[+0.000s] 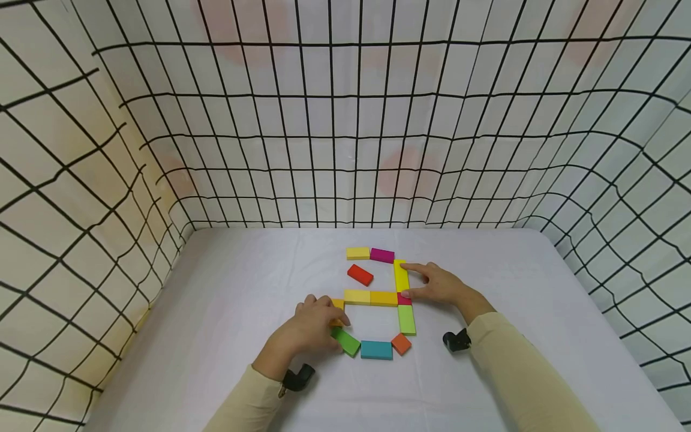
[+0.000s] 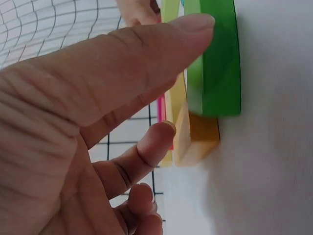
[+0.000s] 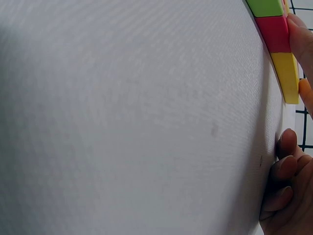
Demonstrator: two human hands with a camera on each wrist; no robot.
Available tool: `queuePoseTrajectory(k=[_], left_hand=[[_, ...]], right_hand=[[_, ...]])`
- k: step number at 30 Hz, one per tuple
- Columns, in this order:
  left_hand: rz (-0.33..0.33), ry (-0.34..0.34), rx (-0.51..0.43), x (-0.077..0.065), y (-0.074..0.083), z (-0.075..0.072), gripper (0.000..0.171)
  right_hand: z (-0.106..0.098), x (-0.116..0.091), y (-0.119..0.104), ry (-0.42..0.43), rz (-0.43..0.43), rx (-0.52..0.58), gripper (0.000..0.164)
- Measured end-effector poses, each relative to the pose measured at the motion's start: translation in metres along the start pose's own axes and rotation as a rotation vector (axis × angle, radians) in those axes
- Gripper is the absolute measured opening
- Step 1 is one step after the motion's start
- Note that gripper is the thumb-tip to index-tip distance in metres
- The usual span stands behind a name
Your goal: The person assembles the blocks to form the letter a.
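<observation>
My left hand (image 1: 312,327) is at the left side of a loop of coloured blocks. Its thumb (image 2: 190,29) lies straight along a green block (image 2: 221,68). Beside that, an orange block (image 2: 199,139) is partly hidden under the hand in the head view; the index fingertip's contact is hidden. My right hand (image 1: 439,285) reaches in from the right. Its index finger touches the far part of an upright-running yellow block (image 1: 401,275), and its thumb touches a small red block (image 1: 404,299) at the near end. Neither hand lifts a block.
Pale yellow (image 1: 357,297) and amber (image 1: 384,299) blocks join the two sides. Lime (image 1: 407,320), orange-red (image 1: 401,344) and teal (image 1: 376,350) blocks curve below. Farther back lie a yellow block (image 1: 358,253), a magenta block (image 1: 382,255) and a tilted red block (image 1: 360,275). Black grid netting (image 1: 345,137) surrounds the white table.
</observation>
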State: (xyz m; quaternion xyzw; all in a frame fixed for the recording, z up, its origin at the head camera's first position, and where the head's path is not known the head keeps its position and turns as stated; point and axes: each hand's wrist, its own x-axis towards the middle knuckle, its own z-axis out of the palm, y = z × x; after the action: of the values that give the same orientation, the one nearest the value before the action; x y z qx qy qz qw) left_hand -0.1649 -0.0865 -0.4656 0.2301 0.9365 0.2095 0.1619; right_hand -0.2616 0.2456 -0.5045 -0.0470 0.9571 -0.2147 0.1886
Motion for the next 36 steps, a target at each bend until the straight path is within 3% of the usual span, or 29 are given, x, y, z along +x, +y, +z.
queuePoseTrajectory(k=[6,11,17,25,36], left_hand=[[-0.003,0.025,-0.059,0.003,-0.012,-0.003,0.036],[-0.025,0.075,-0.141,0.006,-0.026,-0.003,0.049],[-0.073,0.056,-0.234,0.011,-0.04,0.002,0.064],[-0.069,0.078,-0.286,0.012,-0.05,0.005,0.059],[-0.097,0.124,-0.303,0.012,-0.049,0.008,0.047]], right_hand=[[-0.001,0.0,0.001,0.0,-0.011,0.002,0.093],[-0.001,-0.001,0.0,-0.002,-0.005,0.006,0.093],[-0.002,-0.003,-0.001,-0.005,-0.004,0.008,0.093],[-0.002,-0.003,0.0,-0.001,-0.004,0.012,0.093],[-0.002,-0.001,0.001,-0.013,-0.002,0.021,0.094]])
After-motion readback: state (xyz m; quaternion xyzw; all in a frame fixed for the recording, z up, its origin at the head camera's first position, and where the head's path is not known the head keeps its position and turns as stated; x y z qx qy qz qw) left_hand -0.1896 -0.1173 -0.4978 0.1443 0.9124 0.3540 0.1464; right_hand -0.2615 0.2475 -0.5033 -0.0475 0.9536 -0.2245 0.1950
